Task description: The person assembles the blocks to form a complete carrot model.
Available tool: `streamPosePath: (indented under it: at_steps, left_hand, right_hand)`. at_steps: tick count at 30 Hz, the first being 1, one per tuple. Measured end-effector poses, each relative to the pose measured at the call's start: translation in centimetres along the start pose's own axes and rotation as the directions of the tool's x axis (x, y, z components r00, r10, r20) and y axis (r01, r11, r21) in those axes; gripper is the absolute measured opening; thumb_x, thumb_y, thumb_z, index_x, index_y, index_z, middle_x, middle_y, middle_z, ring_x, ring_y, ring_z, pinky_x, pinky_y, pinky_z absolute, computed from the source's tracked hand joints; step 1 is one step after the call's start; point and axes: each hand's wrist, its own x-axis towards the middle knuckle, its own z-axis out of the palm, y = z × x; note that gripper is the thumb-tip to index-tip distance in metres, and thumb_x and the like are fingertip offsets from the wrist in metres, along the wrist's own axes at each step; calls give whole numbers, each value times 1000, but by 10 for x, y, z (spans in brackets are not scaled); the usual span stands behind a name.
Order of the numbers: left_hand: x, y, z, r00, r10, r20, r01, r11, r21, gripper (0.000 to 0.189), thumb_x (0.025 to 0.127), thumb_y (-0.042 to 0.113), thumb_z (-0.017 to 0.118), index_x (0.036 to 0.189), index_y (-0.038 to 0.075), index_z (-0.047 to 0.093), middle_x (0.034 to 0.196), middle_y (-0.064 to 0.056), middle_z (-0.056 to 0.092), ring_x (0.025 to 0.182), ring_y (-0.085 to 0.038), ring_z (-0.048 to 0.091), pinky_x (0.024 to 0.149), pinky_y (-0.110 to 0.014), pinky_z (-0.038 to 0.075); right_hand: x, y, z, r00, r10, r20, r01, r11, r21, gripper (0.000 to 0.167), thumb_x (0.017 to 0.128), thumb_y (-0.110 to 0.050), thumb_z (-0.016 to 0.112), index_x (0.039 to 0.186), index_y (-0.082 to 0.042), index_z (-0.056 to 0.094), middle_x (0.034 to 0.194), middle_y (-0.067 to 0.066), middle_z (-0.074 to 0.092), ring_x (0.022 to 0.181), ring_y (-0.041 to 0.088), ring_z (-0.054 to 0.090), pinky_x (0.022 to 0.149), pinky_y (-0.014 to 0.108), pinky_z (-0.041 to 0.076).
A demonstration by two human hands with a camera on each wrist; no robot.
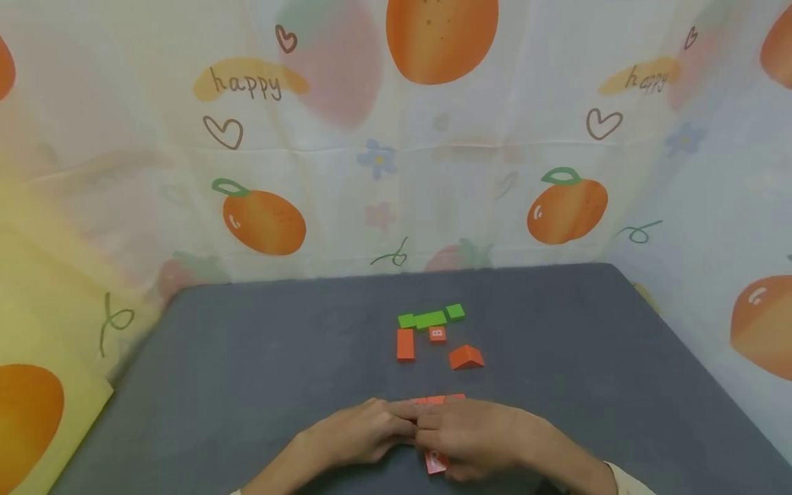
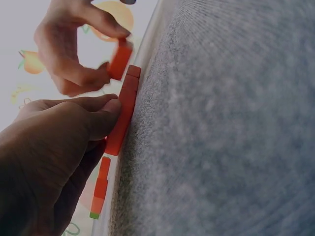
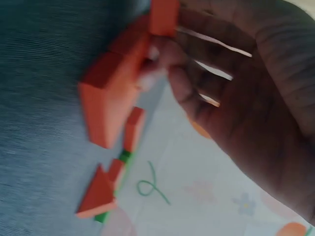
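Note:
A row of red-orange blocks (image 1: 436, 400) lies on the dark table, partly hidden by both hands in the head view. My left hand (image 1: 371, 432) is at this row; in the left wrist view its thumb and fingers pinch a long red block (image 2: 121, 125). Close beside it, my right hand (image 1: 479, 433) holds a small red block marked R (image 1: 436, 462) between thumb and fingers. The left wrist view shows this held block raised off the table, apart from the row. Seen from the right wrist, left fingertips touch the row's side.
Farther back lie several green blocks (image 1: 430, 320) in a line. Near them are an upright-looking orange rectangle block (image 1: 405, 345), a small orange block marked B (image 1: 437, 334) and an orange triangular block (image 1: 467, 357). A fruit-patterned cloth (image 1: 383, 206) hangs behind the table.

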Motion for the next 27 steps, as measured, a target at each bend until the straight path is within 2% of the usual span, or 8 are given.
streamPosePath:
  at_steps: [3, 5, 9, 12, 16, 18, 27]
  left_hand:
    - [0, 1, 0, 1000, -22, 14, 22, 1000, -23, 25, 108, 11, 57, 126, 15, 74, 133, 4, 70, 125, -5, 68, 104, -10, 50]
    - [-1, 1, -1, 999, -36, 22, 37, 999, -33, 28, 108, 12, 56, 130, 15, 73, 138, 3, 69, 128, -7, 67, 105, -12, 51]
    - [-2, 1, -2, 999, -45, 25, 46, 998, -47, 30, 108, 13, 56, 135, 16, 70, 146, 0, 66, 134, -11, 64, 108, -17, 52]
    - [-3, 2, -2, 998, -52, 31, 54, 997, -57, 29, 108, 13, 57, 133, 15, 72, 144, 1, 67, 133, -11, 65, 108, -17, 52]
    - [-2, 1, -2, 998, -51, 24, 53, 997, -50, 26, 106, 13, 61, 127, 13, 75, 135, 2, 71, 127, -8, 68, 104, -11, 52]
    - [-2, 1, -1, 998, -53, 16, 54, 997, -53, 25, 105, 12, 62, 127, 12, 75, 132, 1, 72, 124, -6, 69, 101, -9, 51]
    - [-2, 1, 0, 999, -43, -3, 43, 997, -56, 26, 105, 13, 63, 128, 12, 75, 126, 1, 73, 120, -4, 70, 98, -5, 51]
  right_hand:
    - [-1, -2, 6, 998, 56, 2, -56, 998, 37, 38, 96, -18, 74, 130, -17, 58, 120, -10, 63, 106, -2, 58, 89, 12, 49]
    - [-1, -2, 8, 995, 101, 10, -101, 991, 92, 42, 96, -17, 74, 133, -17, 54, 121, -10, 63, 115, 0, 59, 94, 16, 51]
    - [2, -1, 8, 982, 181, 44, -186, 969, 163, 38, 97, -31, 76, 122, -20, 49, 109, -15, 60, 103, -2, 56, 87, 19, 49]
    - [3, 0, 9, 972, 228, 59, -235, 957, 170, 54, 94, -42, 78, 133, -21, 47, 116, -16, 63, 106, -2, 58, 90, 25, 51]
    - [2, 0, 11, 960, 271, 70, -280, 940, 194, 80, 92, -43, 80, 154, -18, 38, 126, -12, 64, 113, -1, 60, 99, 31, 53]
    - [2, 0, 11, 957, 282, 72, -291, 936, 196, 82, 92, -43, 80, 156, -18, 37, 123, -12, 64, 109, -2, 59, 99, 30, 53]
    - [4, -1, 13, 958, 286, 21, -285, 946, 153, 75, 91, -52, 78, 147, -17, 43, 110, -15, 61, 95, -4, 53, 87, 22, 48]
